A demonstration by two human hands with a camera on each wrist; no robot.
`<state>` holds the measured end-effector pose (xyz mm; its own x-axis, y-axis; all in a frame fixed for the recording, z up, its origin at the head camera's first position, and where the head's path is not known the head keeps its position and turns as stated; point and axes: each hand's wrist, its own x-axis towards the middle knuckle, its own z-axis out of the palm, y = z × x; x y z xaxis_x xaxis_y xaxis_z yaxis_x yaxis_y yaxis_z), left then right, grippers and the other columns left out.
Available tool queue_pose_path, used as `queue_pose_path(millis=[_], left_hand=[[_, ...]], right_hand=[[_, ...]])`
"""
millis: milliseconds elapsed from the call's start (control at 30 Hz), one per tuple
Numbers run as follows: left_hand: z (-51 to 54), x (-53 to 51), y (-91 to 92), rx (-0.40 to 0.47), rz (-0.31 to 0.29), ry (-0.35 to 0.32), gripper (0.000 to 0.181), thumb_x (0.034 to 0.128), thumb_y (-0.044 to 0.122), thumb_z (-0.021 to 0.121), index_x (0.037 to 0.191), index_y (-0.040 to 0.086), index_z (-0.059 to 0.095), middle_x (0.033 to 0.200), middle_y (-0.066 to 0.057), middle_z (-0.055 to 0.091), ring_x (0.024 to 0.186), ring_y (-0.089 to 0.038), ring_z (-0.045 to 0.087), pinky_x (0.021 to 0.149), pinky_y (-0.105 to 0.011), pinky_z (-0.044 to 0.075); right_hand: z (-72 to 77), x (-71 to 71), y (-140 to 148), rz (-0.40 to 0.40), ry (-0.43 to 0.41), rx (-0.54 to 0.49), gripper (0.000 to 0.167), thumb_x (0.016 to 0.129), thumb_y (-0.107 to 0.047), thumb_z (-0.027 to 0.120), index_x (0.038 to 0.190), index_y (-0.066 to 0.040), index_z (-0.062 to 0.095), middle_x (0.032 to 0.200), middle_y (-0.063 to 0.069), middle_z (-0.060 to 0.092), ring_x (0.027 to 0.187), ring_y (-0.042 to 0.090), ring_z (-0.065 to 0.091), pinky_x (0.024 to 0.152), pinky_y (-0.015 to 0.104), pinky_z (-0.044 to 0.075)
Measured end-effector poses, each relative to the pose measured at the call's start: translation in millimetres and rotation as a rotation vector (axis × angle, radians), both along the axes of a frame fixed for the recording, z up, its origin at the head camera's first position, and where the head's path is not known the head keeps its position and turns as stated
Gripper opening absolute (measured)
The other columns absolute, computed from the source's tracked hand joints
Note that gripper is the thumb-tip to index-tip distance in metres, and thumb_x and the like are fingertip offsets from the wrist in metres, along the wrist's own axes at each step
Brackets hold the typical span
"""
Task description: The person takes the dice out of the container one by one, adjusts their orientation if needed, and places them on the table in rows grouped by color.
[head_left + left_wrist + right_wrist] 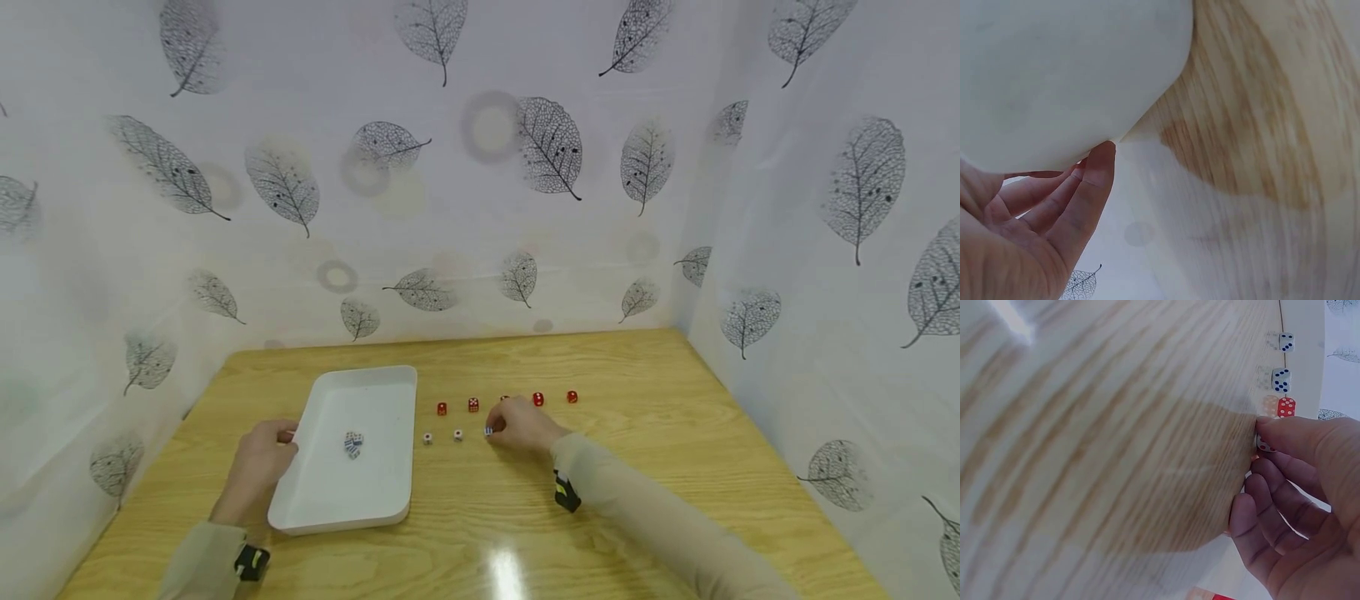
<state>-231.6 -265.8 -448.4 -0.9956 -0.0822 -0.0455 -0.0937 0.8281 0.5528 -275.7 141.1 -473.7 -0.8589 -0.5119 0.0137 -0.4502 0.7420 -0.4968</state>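
Note:
My left hand (258, 458) grips the left edge of a white rectangular tray (360, 500), its fingers against the rim in the left wrist view. Several small white dice (353, 444) lie in a cluster inside the tray. Between thumb and fingertips my right hand (525, 425) pinches a white die (1265, 444), partly covered by the thumb, at the tabletop. To its left stand two more white dice, one nearer (458, 435) and one by the tray (427, 438). Behind them runs a row of red dice (473, 405); the right hand partly hides one.
The wooden table (480, 517) carries everything. White curtains with a leaf print (487, 208) hang behind it and along both sides. At the row's right end sits a red die (572, 397).

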Motion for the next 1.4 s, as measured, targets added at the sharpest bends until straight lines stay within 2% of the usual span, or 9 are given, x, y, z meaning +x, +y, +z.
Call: queue_pose_path(millis=[667, 967, 1400], left_hand=[[-2.4, -3.2, 1.1, -0.001, 0.021, -0.032, 0.039, 0.0909, 0.002, 0.052, 0.127, -0.013, 0.055, 0.115, -0.031, 0.061, 0.098, -0.038, 0.062, 0.073, -0.042, 0.055], [-4.3, -3.9, -0.8, 0.003, 0.02, 0.005, 0.038, 0.0897, 0.001, 0.052, 0.124, -0.013, 0.057, 0.112, -0.03, 0.062, 0.097, -0.038, 0.061, 0.073, -0.042, 0.054], [-3.0, -5.1, -1.2, -0.005, 0.013, -0.019, 0.039, 0.0903, 0.001, 0.052, 0.126, -0.012, 0.056, 0.113, -0.031, 0.062, 0.096, -0.036, 0.062, 0.07, -0.04, 0.054]], right_hand=[[-1.4, -1.8, 1.0, -0.005, -0.02, -0.006, 0.009, 0.087, -0.015, 0.072, 0.095, -0.011, 0.075, 0.09, -0.002, 0.071, 0.082, 0.009, 0.062, 0.074, 0.029, 0.054], [0.5, -2.1, 0.1, -0.006, -0.027, -0.002, 0.01, 0.088, -0.016, 0.072, 0.096, -0.011, 0.075, 0.09, -0.002, 0.071, 0.083, 0.009, 0.062, 0.075, 0.029, 0.054], [2.0, -0.6, 0.4, -0.023, -0.07, -0.031, 0.017, 0.089, -0.023, 0.07, 0.101, -0.012, 0.074, 0.096, -0.002, 0.07, 0.088, 0.01, 0.062, 0.081, 0.032, 0.053]])
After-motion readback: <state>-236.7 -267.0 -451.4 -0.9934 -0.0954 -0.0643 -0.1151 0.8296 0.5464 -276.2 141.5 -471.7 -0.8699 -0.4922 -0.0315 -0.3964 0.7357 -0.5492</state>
